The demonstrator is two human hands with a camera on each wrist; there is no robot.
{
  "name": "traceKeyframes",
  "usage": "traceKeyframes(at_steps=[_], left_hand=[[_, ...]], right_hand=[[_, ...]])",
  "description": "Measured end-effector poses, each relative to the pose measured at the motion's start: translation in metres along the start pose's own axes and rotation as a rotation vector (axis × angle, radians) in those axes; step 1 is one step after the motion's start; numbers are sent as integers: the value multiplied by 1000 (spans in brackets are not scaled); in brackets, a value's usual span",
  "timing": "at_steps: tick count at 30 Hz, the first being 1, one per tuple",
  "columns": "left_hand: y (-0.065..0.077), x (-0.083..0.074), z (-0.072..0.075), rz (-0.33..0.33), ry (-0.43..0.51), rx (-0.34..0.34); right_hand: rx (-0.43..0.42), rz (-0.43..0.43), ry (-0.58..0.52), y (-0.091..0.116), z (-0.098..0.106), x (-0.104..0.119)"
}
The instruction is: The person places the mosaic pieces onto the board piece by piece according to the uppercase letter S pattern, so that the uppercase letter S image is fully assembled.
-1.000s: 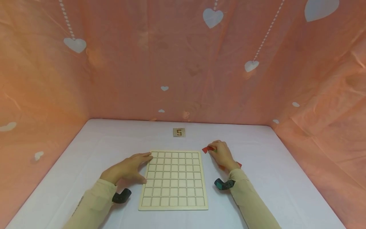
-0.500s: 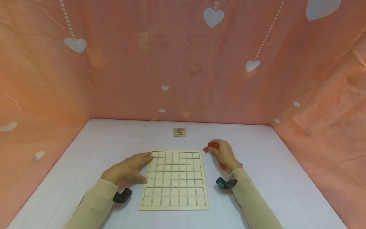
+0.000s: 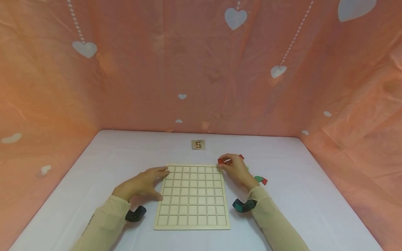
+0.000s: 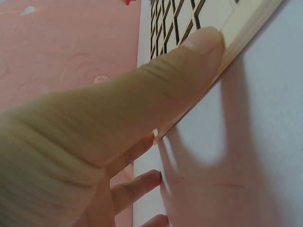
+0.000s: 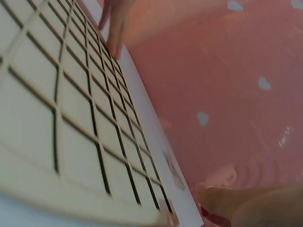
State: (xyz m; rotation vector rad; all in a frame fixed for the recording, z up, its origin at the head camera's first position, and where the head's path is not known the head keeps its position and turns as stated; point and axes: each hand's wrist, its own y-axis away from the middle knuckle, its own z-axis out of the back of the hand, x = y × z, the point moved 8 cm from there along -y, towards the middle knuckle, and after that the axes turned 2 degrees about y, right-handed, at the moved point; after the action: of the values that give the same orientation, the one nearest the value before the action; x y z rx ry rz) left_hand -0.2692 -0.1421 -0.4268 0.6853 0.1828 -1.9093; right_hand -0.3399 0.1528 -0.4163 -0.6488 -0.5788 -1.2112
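A pale wooden grid board (image 3: 192, 227) of square cells lies on the white table, its cells bare. My left hand (image 3: 141, 183) rests at the board's left edge; the fingers are extended, and in the left wrist view the thumb (image 4: 203, 45) touches the rim. Over the board's far right corner, my right hand (image 3: 237, 170) pinches a small red piece (image 3: 221, 161) between thumb and fingers. Part of that piece is hidden by the fingertips. Behind and beside this hand lie a red piece (image 3: 241, 157), a leaf-shaped green piece (image 3: 258, 179) and another red piece (image 3: 265, 181).
Beyond the board lies a small square card (image 3: 198, 144) with a blocky 5-like figure on a grid. A pink curtain (image 3: 157, 87) with pale hearts encloses the table's back and sides. Each wrist carries a black camera mount (image 3: 244, 205).
My right hand has picked a red piece from beside the board and carried it left to the far right corner. The green and red pieces by the wrist now show. My left hand stays put.
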Motion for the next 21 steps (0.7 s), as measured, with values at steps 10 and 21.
traceKeyframes(at_steps=[10, 21], left_hand=[[0, -1, 1, 29, -8, -7], [1, -2, 2, -14, -27, -22]], right_hand=[[76, -4, -42, 5, -19, 23], [88, 63, 17, 13, -41, 43]])
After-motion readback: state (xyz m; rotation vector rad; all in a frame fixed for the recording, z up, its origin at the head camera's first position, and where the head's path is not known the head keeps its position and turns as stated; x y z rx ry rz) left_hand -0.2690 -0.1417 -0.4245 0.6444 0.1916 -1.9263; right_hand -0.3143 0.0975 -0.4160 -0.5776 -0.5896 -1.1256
